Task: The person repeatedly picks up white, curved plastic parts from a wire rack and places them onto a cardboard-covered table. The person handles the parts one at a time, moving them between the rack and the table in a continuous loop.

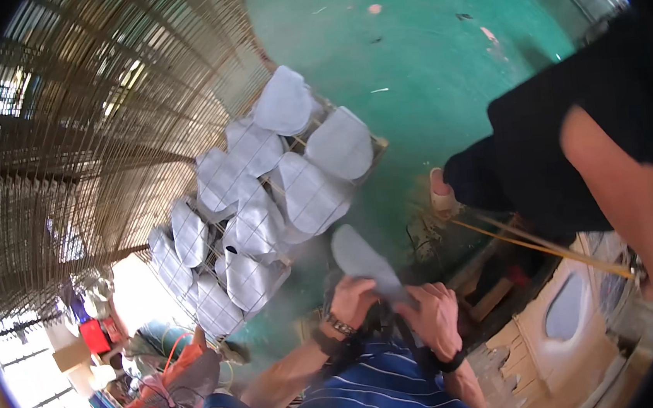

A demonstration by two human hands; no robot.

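Note:
In front of my chest I hold a smooth grey rounded panel (364, 259), tilted, its wide end pointing away from me. My left hand (353, 301) closes on the near left edge of it. My right hand (434, 315) is curled around its near right end, thumb bent inward. The panel's lower end is hidden between my hands. Just beyond, a wire rack (289, 265) carries several similar grey panels (314, 193), leaning in rows. Another such panel (567, 307) lies on a whitish, brown-edged board to my right.
A person in black (563, 152) stands close on my right, one hand gripping a yellowish hose (540, 243). A tall slatted frame (103, 138) fills the left side. At lower left, another person's orange and grey clothing (154, 405) shows. Green floor (407, 65) stretches beyond the rack.

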